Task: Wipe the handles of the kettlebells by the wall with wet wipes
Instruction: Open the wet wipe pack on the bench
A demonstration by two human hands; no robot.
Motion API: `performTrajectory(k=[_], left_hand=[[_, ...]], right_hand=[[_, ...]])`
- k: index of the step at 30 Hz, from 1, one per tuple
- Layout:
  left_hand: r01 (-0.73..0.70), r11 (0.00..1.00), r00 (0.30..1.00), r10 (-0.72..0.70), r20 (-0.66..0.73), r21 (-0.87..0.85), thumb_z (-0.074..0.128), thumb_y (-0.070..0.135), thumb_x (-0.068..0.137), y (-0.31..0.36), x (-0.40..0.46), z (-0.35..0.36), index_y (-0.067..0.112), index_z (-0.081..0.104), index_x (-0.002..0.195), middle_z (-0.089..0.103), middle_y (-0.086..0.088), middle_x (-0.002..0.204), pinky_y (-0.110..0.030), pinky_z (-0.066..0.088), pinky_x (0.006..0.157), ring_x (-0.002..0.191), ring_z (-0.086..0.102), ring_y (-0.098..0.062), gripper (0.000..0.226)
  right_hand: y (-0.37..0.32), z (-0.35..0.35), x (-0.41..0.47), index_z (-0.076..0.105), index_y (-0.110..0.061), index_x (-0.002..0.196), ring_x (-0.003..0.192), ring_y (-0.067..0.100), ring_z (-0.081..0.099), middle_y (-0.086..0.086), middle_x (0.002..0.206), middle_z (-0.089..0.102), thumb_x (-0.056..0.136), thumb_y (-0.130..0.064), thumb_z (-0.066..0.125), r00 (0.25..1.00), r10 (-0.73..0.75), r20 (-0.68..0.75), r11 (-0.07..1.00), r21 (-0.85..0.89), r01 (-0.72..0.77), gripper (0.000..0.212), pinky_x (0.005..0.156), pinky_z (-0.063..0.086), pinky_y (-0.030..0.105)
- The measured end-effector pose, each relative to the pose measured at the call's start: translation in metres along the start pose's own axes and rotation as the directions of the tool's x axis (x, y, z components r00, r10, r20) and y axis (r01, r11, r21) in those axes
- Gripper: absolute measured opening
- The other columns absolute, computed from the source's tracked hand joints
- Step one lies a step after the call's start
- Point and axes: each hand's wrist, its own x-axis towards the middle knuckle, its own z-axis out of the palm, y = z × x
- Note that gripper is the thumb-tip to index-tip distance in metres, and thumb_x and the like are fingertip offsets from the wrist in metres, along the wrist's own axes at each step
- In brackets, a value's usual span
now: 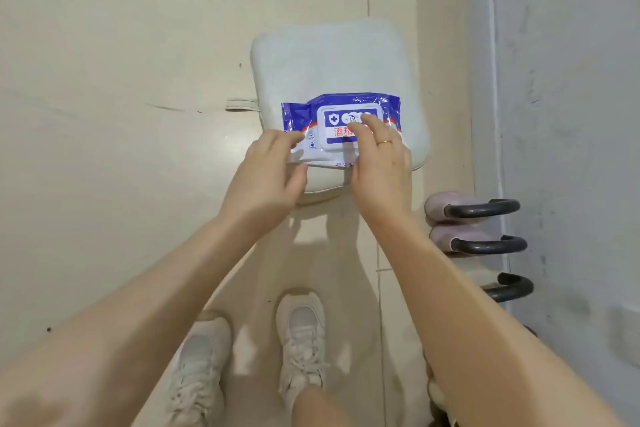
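A white cushioned stool (332, 59) stands on the beige floor (104, 80), left of the grey wall (571, 114). On it lies a blue-and-white wet wipes pack (311, 114), lid closed. The left hand (266, 173) pinches its near-left edge; the right hand (377, 156) rests open, fingertips on the lid. Black-handled kettlebells (485, 243) line the wall, near right.
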Motion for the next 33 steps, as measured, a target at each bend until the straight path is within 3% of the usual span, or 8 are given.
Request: performTrajectory(k=[6, 15, 17, 21, 24, 27, 30, 33], left_hand=[[-0.217, 0.927, 0.961, 0.258, -0.101, 0.305, 0.043, 0.041, 0.079, -0.017, 0.062, 0.038, 0.008, 0.048, 0.128, 0.055, -0.014, 0.119, -0.033, 0.031, 0.089, 0.109, 0.050, -0.033, 0.060], [-0.373, 0.817, 0.891, 0.447, -0.074, 0.440, 0.049, 0.061, 0.070, -0.037, 0.094, 0.059, 0.012, 0.046, 0.127, 0.062, -0.009, 0.118, -0.031, 0.025, 0.087, 0.109, 0.038, -0.018, 0.075], [-0.378, 0.827, 0.896, 0.440, -0.061, 0.416, 0.051, 0.060, 0.069, -0.038, 0.094, 0.060, 0.014, 0.044, 0.129, 0.062, -0.007, 0.118, -0.030, 0.026, 0.087, 0.109, 0.040, -0.019, 0.076], [-0.360, 0.894, 0.910, 0.400, -0.113, 0.267, 0.055, 0.055, 0.063, -0.033, 0.090, 0.060, 0.022, 0.028, 0.131, 0.058, -0.002, 0.120, -0.030, 0.027, 0.087, 0.109, 0.045, -0.022, 0.081], [-0.404, 0.894, 0.872, 0.440, -0.215, 0.191, 0.061, 0.049, 0.061, -0.038, 0.088, 0.063, 0.019, 0.029, 0.128, 0.055, -0.008, 0.120, -0.029, 0.028, 0.087, 0.103, 0.042, -0.021, 0.081], [-0.427, 0.893, 0.861, 0.450, -0.238, 0.142, 0.066, 0.046, 0.062, -0.043, 0.090, 0.064, 0.020, 0.032, 0.124, 0.056, -0.005, 0.119, -0.035, 0.035, 0.088, 0.102, 0.045, -0.021, 0.076], [-0.439, 0.874, 0.856, 0.477, -0.197, 0.211, 0.065, 0.047, 0.065, -0.043, 0.091, 0.063, 0.021, 0.040, 0.113, 0.057, -0.004, 0.116, -0.032, 0.032, 0.085, 0.103, 0.045, -0.020, 0.060], [-0.402, 0.862, 0.883, 0.454, -0.120, 0.309, 0.057, 0.054, 0.069, -0.041, 0.093, 0.060, 0.025, 0.048, 0.111, 0.060, -0.007, 0.115, -0.027, 0.028, 0.084, 0.106, 0.041, -0.018, 0.052]], right_hand=[[0.046, 0.032, 0.031, 0.055, -0.008, 0.121, 0.136, 0.034, 0.033, 0.012, 0.145, 0.042, 0.088, -0.022, 0.048, 0.988, -0.144, -0.048, 0.983, 0.107, 0.149, 0.037, 0.109, 0.028, 0.045], [0.081, 0.034, 0.055, 0.068, -0.011, 0.109, 0.108, 0.036, 0.062, 0.013, 0.119, 0.065, 0.083, -0.045, 0.047, 0.854, -0.500, -0.142, 0.864, -0.148, 0.481, 0.047, 0.085, 0.050, 0.043], [0.078, 0.030, 0.055, 0.069, -0.012, 0.108, 0.104, 0.032, 0.064, 0.010, 0.116, 0.067, 0.090, -0.045, 0.040, 0.862, -0.474, -0.178, 0.880, -0.055, 0.472, 0.047, 0.083, 0.051, 0.038], [0.056, 0.021, 0.059, 0.070, -0.019, 0.094, 0.085, 0.019, 0.061, 0.000, 0.102, 0.062, 0.087, -0.041, 0.046, 0.950, -0.124, -0.288, 0.941, 0.270, 0.205, 0.033, 0.065, 0.047, 0.030], [0.041, 0.024, 0.065, 0.055, -0.020, 0.091, 0.070, 0.013, 0.050, -0.007, 0.082, 0.047, 0.085, -0.034, 0.060, 0.934, 0.160, -0.318, 0.881, 0.473, 0.010, 0.016, 0.064, 0.042, 0.032], [0.032, 0.026, 0.065, 0.035, -0.025, 0.078, 0.062, 0.018, 0.049, -0.007, 0.063, 0.045, 0.084, -0.027, 0.063, 0.908, 0.319, -0.272, 0.755, 0.651, -0.070, 0.028, 0.062, 0.041, 0.035], [0.030, 0.027, 0.063, 0.049, -0.020, 0.073, 0.068, 0.019, 0.053, -0.007, 0.066, 0.055, 0.084, -0.026, 0.061, 0.943, 0.210, -0.260, 0.832, 0.554, -0.032, 0.017, 0.064, 0.045, 0.039], [0.041, 0.027, 0.059, 0.066, -0.023, 0.086, 0.088, 0.018, 0.056, -0.006, 0.094, 0.064, 0.086, -0.030, 0.054, 0.975, -0.134, -0.176, 0.967, 0.192, 0.168, 0.013, 0.060, 0.046, 0.033]])
